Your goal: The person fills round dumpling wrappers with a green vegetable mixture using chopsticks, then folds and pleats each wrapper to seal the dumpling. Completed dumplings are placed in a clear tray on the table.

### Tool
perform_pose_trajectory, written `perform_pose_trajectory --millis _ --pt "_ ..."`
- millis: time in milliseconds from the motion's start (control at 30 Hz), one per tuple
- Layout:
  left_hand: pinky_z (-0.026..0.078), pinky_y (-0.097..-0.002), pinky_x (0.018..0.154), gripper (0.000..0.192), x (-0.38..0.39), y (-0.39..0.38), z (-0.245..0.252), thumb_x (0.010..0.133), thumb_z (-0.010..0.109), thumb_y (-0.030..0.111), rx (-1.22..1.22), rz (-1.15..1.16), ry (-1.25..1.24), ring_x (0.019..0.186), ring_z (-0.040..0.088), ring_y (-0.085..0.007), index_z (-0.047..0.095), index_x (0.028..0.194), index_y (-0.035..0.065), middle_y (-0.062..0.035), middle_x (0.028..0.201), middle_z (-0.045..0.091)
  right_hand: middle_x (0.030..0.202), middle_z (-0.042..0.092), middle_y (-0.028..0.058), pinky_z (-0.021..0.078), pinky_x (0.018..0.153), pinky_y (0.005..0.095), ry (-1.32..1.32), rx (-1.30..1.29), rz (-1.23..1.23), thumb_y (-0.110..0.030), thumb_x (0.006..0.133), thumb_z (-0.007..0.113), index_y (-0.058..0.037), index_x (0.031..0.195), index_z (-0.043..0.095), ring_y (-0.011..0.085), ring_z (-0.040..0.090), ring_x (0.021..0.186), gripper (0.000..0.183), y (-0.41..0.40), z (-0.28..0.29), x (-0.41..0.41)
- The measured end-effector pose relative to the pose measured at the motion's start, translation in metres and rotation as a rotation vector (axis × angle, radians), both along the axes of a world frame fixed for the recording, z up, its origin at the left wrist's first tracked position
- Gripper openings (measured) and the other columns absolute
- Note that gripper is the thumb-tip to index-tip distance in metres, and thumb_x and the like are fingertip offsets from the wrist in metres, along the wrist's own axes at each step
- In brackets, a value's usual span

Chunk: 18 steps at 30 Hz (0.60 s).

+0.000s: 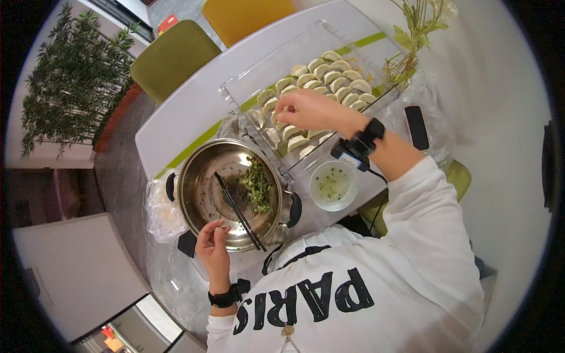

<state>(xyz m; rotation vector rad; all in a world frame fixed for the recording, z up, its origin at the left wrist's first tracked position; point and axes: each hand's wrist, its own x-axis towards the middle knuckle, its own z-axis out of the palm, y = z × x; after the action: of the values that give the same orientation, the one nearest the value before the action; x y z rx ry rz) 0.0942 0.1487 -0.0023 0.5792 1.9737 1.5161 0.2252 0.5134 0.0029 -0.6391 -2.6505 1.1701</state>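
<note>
My right hand reaches over a clear plastic tray holding several rows of pale, folded dumplings. Its thumb and forefinger curve down at a dumpling in the left part of the tray; whether they grip it is not clear. My left hand hovers at the near-left rim of a steel pot, fingers loosely curled, with nothing visible in it. Chopped green filling lies along the pot's right side. Black chopsticks lean inside, their ends over the near rim.
A white bowl of liquid with green bits stands right of the pot. A dark phone lies on plastic wrapping at the right. Plant stems are at the tray's far right corner. A plastic bag sits left of the pot. Chairs stand beyond the table.
</note>
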Motion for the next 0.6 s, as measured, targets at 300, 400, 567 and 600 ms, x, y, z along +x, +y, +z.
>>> perform_pose_trajectory --millis 300,400,567,600 --pt "0.049 -0.0227 0.068 0.024 0.021 -0.033 -0.024 0.094 0.059 0.020 -0.072 0.360 -0.088 0.080 0.063 -0.0107 0.058 0.110 0.0031 -0.0030 0.097 0.064 0.087 0.066 0.0134 0.0512 0.073 0.0433 -0.122 -0.104 0.569 -0.029 0.082 0.065 -0.0072 0.100 0.066 0.0324 0.064 0.084 0.028 -0.107 0.022 0.054" --pt "0.046 -0.0211 0.061 0.030 0.024 -0.061 -0.045 0.093 0.058 0.019 -0.092 0.598 -0.067 0.073 0.057 -0.0072 0.054 0.118 0.0048 -0.0008 0.095 0.062 0.092 0.064 0.0122 0.0510 0.075 0.0436 -0.151 0.015 0.712 -0.029 0.081 0.066 -0.0090 0.105 0.064 0.0320 0.063 0.089 0.031 -0.140 0.010 0.061" --pt "0.044 -0.0210 0.060 0.031 0.041 -0.102 -0.074 0.092 0.058 0.023 -0.194 0.809 -0.049 0.072 0.052 -0.0060 0.056 0.117 0.0041 -0.0001 0.089 0.058 0.091 0.063 0.0126 0.0500 0.078 0.0440 -0.133 0.050 0.798 -0.029 0.082 0.066 -0.0092 0.105 0.062 0.0325 0.062 0.090 0.031 -0.165 -0.009 0.071" --pt "0.044 -0.0210 0.059 0.032 0.047 -0.108 -0.076 0.092 0.058 0.023 -0.205 0.831 -0.059 0.073 0.052 -0.0062 0.056 0.117 0.0039 -0.0003 0.090 0.057 0.091 0.063 0.0129 0.0500 0.078 0.0439 -0.118 0.047 0.801 -0.029 0.082 0.066 -0.0089 0.105 0.062 0.0326 0.062 0.090 0.031 -0.168 -0.011 0.074"
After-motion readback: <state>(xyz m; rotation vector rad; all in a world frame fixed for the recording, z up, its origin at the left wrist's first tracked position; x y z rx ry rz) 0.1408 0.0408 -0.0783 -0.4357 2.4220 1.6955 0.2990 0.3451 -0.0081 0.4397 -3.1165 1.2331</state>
